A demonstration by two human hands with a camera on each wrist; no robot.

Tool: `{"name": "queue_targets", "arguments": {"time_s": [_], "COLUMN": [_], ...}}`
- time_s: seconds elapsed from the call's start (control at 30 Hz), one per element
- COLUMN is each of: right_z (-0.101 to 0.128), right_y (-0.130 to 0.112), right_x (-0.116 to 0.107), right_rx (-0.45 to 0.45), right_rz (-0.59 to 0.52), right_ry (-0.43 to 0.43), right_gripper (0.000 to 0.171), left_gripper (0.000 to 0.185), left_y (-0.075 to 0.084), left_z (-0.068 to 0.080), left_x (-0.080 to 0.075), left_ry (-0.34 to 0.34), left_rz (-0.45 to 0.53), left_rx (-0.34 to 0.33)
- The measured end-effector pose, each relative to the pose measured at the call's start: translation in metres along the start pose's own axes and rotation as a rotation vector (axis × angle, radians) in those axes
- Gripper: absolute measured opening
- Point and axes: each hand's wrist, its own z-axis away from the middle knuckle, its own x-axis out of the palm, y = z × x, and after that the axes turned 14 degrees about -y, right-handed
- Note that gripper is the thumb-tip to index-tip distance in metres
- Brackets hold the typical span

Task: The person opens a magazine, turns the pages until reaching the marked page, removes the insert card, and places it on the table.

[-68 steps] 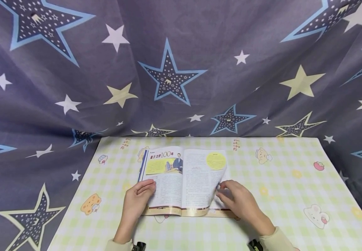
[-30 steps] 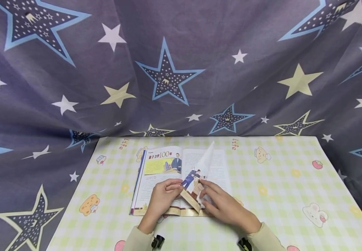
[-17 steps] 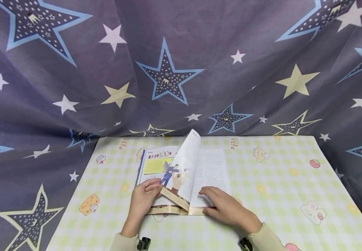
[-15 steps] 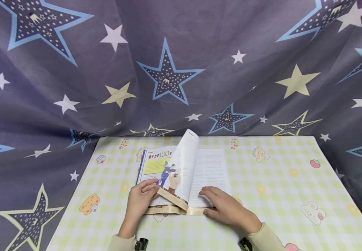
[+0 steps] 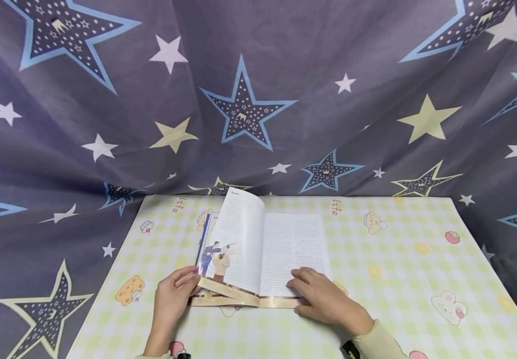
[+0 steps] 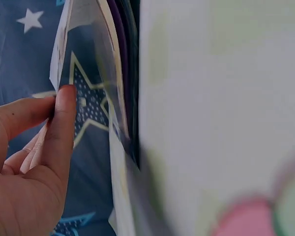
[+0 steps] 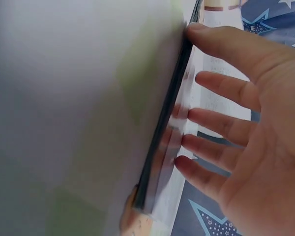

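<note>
An open magazine [image 5: 289,249] lies on the checked table [image 5: 402,259]. One page [image 5: 236,244] stands half turned and leans over toward the left side, with a drawn figure near its lower corner. My left hand [image 5: 182,286] pinches that page's lower left corner; in the left wrist view the thumb [image 6: 64,118] presses the glossy page [image 6: 88,69] against the fingers behind it. My right hand [image 5: 318,299] rests flat on the lower part of the right-hand page. In the right wrist view its fingers [image 7: 221,83] lie straight and spread on the magazine [image 7: 219,66].
A grey-blue cloth [image 5: 258,60] printed with stars hangs behind and beside the table. The tabletop carries a green-and-white check pattern with cartoon animal prints [image 5: 448,306]. The table's edges run close to the cloth at the back and left.
The lifted page has swung from the right side over to the left. My left hand moved left with it. My right hand stayed on the right-hand page.
</note>
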Motion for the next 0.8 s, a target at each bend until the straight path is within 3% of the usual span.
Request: {"name": "queue_targets", "arguments": {"time_s": [0.17,0.43,0.8], "right_z": [0.0019,0.0022,0.0076], "right_y": [0.002,0.002,0.0051], "right_x": [-0.001,0.0004,-0.0037], "right_rx": [0.012,0.001,-0.014], "right_rz": [0.014,0.016,-0.005], "right_ry": [0.017,-0.013,-0.023], "right_gripper": [0.03,0.05,0.035], "left_gripper": [0.028,0.032,0.031], "left_y": [-0.0037,-0.0049,-0.0028], "left_z": [0.0041,0.0064,0.0027], "left_x": [-0.0062,-0.0087,-0.0066], "left_ry": [0.015,0.054,0.078], "left_rz": [-0.052,-0.161,-0.107], "left_rx": [-0.045,-0.047,-0.016]}}
